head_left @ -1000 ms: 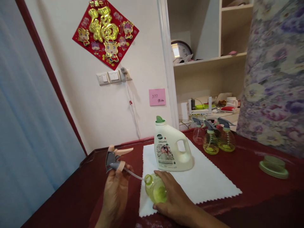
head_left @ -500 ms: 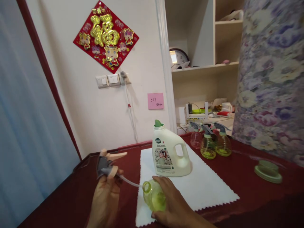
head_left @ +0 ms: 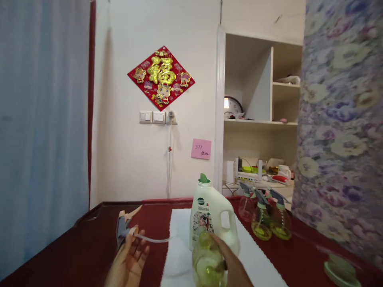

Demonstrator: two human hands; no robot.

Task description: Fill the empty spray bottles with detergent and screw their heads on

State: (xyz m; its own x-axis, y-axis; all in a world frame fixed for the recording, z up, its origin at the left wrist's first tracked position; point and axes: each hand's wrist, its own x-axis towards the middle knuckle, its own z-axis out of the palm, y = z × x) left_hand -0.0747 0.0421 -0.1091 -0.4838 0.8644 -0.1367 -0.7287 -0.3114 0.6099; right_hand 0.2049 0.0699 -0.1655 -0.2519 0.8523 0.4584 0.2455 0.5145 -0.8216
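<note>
Right grip (head_left: 231,265) clamped on an uncapped green plastic spray bottle (head_left: 208,261), held in front of a white detergent jug (head_left: 208,217); left grip (head_left: 128,261) closed on a spray trigger head (head_left: 122,231), dip tube (head_left: 155,240) trailing. Beyond, on the red bench (head_left: 74,239), two of three spray bottles (head_left: 261,223) hold yellow-green liquid.

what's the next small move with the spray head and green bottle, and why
Probably feed the tube into the bottle: the left hand holds the spray head with its tube reaching toward the green bottle, whose neck looks uncapped in the right hand.
</note>
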